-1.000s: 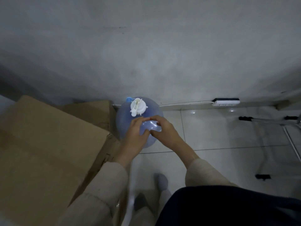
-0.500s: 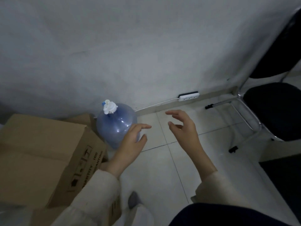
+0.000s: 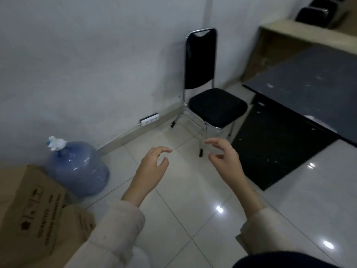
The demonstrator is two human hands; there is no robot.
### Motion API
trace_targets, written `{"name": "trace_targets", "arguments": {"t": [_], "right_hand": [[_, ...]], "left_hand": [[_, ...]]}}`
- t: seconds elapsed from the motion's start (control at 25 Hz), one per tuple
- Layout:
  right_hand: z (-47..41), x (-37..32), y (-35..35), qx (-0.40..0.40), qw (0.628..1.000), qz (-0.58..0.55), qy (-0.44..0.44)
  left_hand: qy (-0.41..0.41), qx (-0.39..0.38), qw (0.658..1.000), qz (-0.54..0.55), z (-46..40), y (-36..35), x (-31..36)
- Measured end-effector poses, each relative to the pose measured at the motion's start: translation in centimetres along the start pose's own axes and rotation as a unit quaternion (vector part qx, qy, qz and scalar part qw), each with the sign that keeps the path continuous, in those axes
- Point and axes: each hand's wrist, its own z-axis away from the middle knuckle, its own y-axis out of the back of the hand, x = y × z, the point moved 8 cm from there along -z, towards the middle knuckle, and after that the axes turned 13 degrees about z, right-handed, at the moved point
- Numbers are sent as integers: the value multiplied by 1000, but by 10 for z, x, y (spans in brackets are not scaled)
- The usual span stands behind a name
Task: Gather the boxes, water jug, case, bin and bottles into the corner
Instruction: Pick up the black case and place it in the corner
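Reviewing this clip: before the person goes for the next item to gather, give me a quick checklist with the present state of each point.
1. Water jug upright on the floor by the wall: ok.
2. Jug cap on: ok.
3. Jug set next to the cardboard boxes: ok.
4. Left hand free, holding nothing: ok.
5. Right hand free, holding nothing: ok.
6. Case, bin and bottles gathered: cannot tell, none in view; only a black chair and a power strip show along the wall.
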Motion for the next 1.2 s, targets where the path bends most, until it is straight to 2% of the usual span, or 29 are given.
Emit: {"name": "trace_targets", "arguments": {"t": [0.28, 0.56, 0.84, 1.2], "right_hand": [[135, 9, 99, 112, 989, -12, -94], [302, 6, 122, 245, 949, -39, -196], [445, 16, 104, 298, 902, -56, -306], [570, 38, 135, 361, 850, -45, -381]], "left_hand": [[1, -161, 987, -9, 98, -78, 48], [-15, -314, 949, -15, 211, -108, 49], [-18, -411, 910, -49, 299, -113, 36], [-63, -495, 865, -54, 369, -192, 64]]}}
